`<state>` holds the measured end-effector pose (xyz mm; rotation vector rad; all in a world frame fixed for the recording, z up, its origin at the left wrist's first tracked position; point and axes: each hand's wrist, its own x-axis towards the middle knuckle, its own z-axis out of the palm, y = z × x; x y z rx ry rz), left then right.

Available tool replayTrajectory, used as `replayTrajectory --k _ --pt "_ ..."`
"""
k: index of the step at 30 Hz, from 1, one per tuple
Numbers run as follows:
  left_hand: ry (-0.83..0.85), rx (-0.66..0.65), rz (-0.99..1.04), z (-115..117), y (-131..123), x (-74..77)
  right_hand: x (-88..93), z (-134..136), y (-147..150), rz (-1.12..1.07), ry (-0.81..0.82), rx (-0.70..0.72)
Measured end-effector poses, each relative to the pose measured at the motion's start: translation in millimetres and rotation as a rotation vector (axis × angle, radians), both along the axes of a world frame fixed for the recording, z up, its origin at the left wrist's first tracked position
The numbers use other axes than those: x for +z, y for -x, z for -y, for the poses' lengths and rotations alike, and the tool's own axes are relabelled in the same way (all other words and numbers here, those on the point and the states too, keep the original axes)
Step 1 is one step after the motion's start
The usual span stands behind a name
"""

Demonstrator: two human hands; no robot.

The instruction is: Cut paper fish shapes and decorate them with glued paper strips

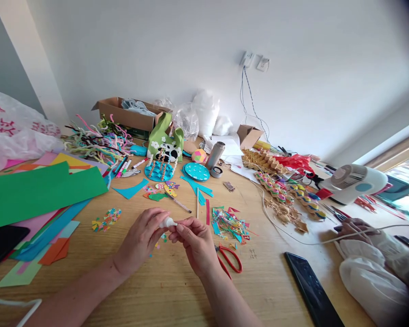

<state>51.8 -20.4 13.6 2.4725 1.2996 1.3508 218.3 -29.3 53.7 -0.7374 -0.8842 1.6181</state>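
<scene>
Near the middle of the table, my left hand (145, 234) is closed round a small white bottle (167, 222) with a narrow nozzle, most of it hidden in the palm. The fingers of my right hand (194, 240) pinch at the tip of that nozzle; whether a cap sits there I cannot make out. Below the hands lie small coloured paper dots (162, 240). Beside my right wrist are red-handled scissors (230, 259). Just beyond the hands rest a pen (179, 203), a thin white stick (197, 203) and several cut-out paper fish (160, 190).
Coloured paper sheets (41, 188) cover the left side. Paper scraps (230, 222) lie right of centre. A metal flask (216, 156), a cloud-patterned blue disc (197, 171) and a panda bag (165, 143) stand behind. At right are a phone (311, 288), a fan (354, 181) and another person's hand (356, 228).
</scene>
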Motion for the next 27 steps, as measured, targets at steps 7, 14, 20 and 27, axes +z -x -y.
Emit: replayTrajectory --k 7,14,20,27 --pt "-0.085 0.007 -0.046 -2.1 2.4 -0.2 -0.5 -1.7 -0.9 -0.100 0.077 0.062" --pt "-0.097 -0.023 -0.059 1.8 0.9 2.3 -7.7 -0.9 3.2 -0.150 0.114 0.086" --pt "0.056 -0.081 0.094 1.3 -2.6 -1.5 -6.4 5.3 7.7 -0.035 0.029 0.230" --pt "0.179 -0.102 0.286 -4.3 0.0 0.7 20.1 -1.4 -37.6 0.741 -0.210 0.398"
